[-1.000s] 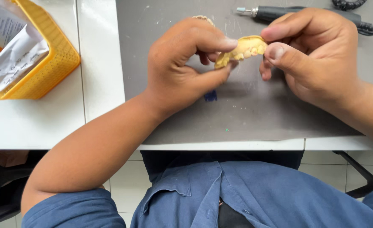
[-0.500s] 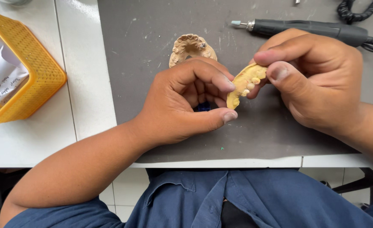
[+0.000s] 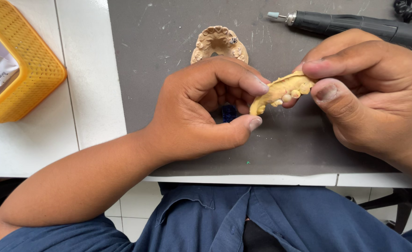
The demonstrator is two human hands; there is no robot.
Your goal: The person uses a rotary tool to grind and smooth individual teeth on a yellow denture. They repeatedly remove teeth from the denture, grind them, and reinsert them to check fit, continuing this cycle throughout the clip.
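Above the grey mat near the counter's front edge, the left hand (image 3: 201, 112) and right hand (image 3: 369, 88) pinch a yellow plaster dental cast (image 3: 283, 92) by its ends; light, rigid, likely brittle at the teeth.

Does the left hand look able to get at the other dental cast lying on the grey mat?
Probably yes. The second cast lies bare on the grey mat just beyond the left hand, nothing between them. But that hand is pinching the yellow cast together with the right hand, so it would have to let go first.
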